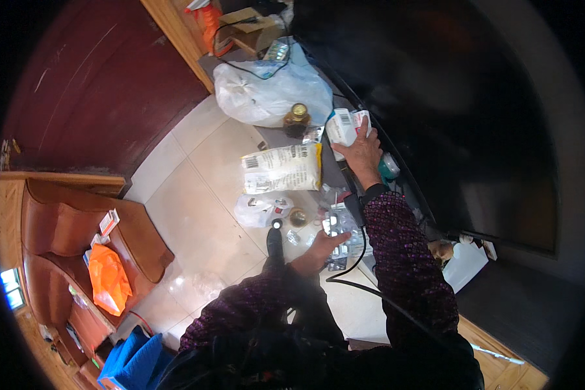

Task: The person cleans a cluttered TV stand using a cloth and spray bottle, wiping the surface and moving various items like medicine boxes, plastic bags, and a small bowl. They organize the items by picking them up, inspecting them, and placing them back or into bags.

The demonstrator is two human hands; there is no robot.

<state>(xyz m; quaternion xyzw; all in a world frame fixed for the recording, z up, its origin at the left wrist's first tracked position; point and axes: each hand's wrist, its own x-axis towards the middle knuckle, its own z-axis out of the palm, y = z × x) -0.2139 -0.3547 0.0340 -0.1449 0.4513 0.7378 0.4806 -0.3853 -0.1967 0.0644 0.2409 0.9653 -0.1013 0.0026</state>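
Note:
My right hand (362,151) reaches over white medicine boxes (341,127) beside the television, its fingers spread against them; whether it grips one is not clear. Lower down, my left hand (318,254) has its thumb and fingers on clear blister packs (340,229). A white and yellow printed packet (282,168) lies left of the boxes. Near it are a small white plastic bag (261,209) and a round jar (298,217). A brown bottle with a gold cap (298,117) stands by a large white plastic bag (268,90).
A large black television screen (438,107) borders the cabinet on the right. A black cable (360,287) runs past my right sleeve. An orange spray bottle (209,29) and an open cardboard box (251,31) stand at the top. On the brown sofa (141,243) lies an orange bag (108,280).

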